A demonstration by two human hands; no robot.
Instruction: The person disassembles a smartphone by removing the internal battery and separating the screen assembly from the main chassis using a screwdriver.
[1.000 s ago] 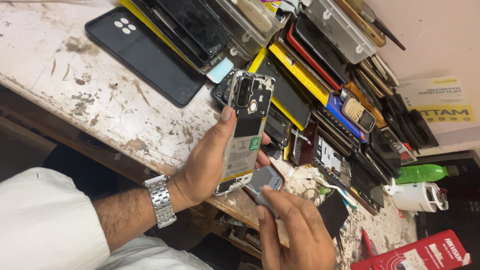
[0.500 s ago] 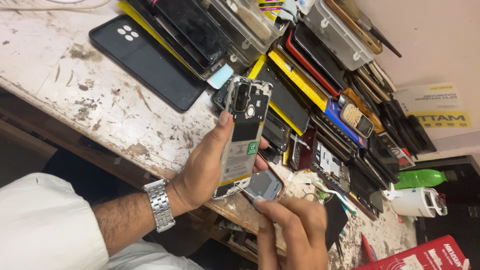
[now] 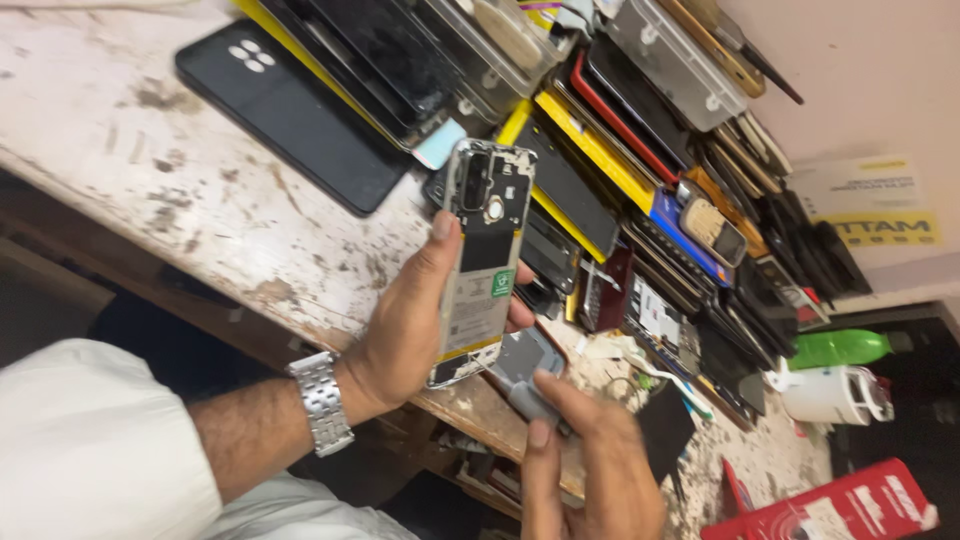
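- Worn, stained white workbench (image 3: pixel 150 170) fills the upper left of the head view; its front edge runs diagonally down toward the lower right.
- Black phone (image 3: pixel 290 120) with a cluster of four camera lenses lies flat, back up, on the bench top, apart from the hands.
- Rows of phones and phone parts (image 3: pixel 620 170) stand packed on edge along the back of the bench, with yellow, red and blue items among them.
- Clear plastic box (image 3: pixel 670 60) rests on top of that stack at the upper right.
- Left hand (image 3: pixel 410 320) is closed around an opened phone (image 3: pixel 480 260), thumb up one long edge, fingers wrapped behind; a metal wristwatch (image 3: pixel 320 403) sits on the wrist, next to a white sleeve.
- The opened phone is held tilted above the bench's front edge, back cover off, circuit board and camera module exposed at the top, a green sticker at mid-body.
- Right hand (image 3: pixel 590 470) pinches a small grey flat part (image 3: pixel 525 360) between thumb and fingers, just beside the lower end of the opened phone; the hand is blurred, so the exact finger hold cannot be told.
- Green bottle (image 3: pixel 840 348) and white cup (image 3: pixel 830 395) lie at the right; a red box (image 3: pixel 830 510) sits at the lower right corner.
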